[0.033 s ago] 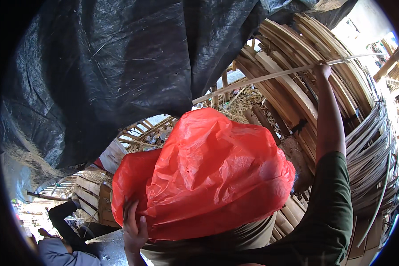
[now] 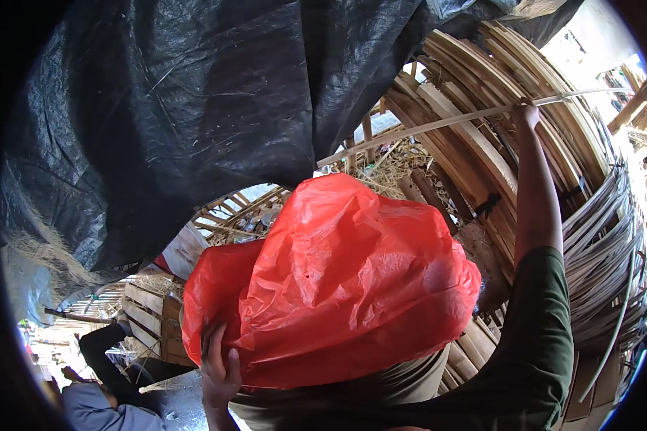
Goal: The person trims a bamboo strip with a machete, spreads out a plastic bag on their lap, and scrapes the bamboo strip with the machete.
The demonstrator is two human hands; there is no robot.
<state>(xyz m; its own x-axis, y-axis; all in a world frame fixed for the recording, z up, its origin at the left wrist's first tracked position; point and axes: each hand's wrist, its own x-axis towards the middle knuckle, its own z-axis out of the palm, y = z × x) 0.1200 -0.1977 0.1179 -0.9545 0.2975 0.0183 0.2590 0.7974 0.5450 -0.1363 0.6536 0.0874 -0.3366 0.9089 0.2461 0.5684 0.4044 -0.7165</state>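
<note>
A crumpled red plastic sheet bulges over my lap and hides what lies under it. My left hand rests against its left lower edge, the thumb apart from the fingers. Stretched out to the far right, my right hand is closed round a long, thin bamboo strip. The strip runs slantwise above the red plastic. Its left end disappears by the dark tarp, while its right end passes over stacked bamboo slats.
A bundle of thin pale strips hangs at the right, below the slats. Straw and litter cover the ground beyond the red plastic. At lower left sits another person in a grey top, close to a wooden crate.
</note>
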